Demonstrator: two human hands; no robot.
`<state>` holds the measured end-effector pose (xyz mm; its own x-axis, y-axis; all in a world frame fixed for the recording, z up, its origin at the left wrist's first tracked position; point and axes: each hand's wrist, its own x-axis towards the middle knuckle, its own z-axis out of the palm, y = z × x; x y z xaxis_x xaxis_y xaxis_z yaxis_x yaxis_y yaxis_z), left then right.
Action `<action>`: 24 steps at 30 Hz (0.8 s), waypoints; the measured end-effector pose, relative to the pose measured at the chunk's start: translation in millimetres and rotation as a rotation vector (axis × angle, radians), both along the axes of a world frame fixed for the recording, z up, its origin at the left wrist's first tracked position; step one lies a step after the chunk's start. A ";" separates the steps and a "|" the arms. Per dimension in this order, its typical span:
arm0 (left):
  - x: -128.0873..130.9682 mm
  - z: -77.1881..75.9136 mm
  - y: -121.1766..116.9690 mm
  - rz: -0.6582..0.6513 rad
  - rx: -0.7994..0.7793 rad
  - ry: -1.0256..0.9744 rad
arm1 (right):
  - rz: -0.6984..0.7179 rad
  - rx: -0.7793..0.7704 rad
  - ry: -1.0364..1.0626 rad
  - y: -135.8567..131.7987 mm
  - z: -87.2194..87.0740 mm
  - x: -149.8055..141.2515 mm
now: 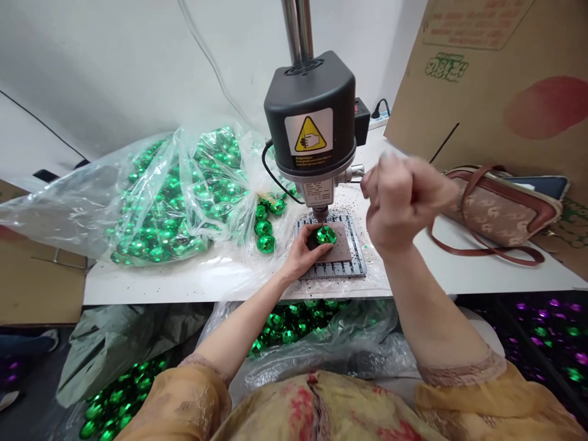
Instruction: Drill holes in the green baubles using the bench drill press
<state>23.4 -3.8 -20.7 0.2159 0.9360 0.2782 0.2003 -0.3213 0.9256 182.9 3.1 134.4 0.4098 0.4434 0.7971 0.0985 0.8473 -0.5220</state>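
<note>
A shiny green faceted ball [326, 234] is pinched between the thumb and fingers of my left hand [305, 252]. It rests on a brown board [337, 251] over the grey slotted base plate [357, 264], right under the chuck of a black drill press [310, 116]. The drill tip meets the top of the ball, though the exact contact is too small to make out. To the right of the machine head, my right hand [395, 199] is raised and slightly blurred, closed in a fist at the drill press lever [356, 173]; the grip itself is mostly hidden.
Left on the white table [151, 285] lies a clear bag [179, 202] of green balls, several loose ones [265, 244] beside it. A brown handbag [505, 208] and a cardboard box [487, 79] are at right. Another plastic bag [316, 349] of balls sits below the table edge.
</note>
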 end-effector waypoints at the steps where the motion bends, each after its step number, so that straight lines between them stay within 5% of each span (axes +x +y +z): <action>1: 0.2 1.5 -1.5 0.024 0.007 0.011 | 0.014 0.026 0.056 2.2 10.1 -0.8; 7: -22.1 22.9 -50.1 0.211 0.247 0.124 | 0.121 0.060 0.094 14.3 37.9 -1.1; 10: -47.7 24.9 -94.8 0.002 0.439 0.310 | 0.120 0.071 0.074 12.1 35.2 -0.9; 13: -71.1 10.3 -133.3 -0.277 0.553 0.705 | 0.129 0.111 0.091 10.9 33.7 -2.1; 17: -88.8 -12.6 -156.1 -0.409 0.552 1.067 | 0.132 0.128 0.122 13.7 34.0 -3.2; 20: -94.7 -11.9 -146.3 -0.310 0.687 0.899 | 0.157 0.150 0.129 16.5 33.4 -2.1; 24: -103.0 11.6 -98.2 0.122 0.747 0.695 | 0.181 0.160 0.141 17.3 32.8 -0.8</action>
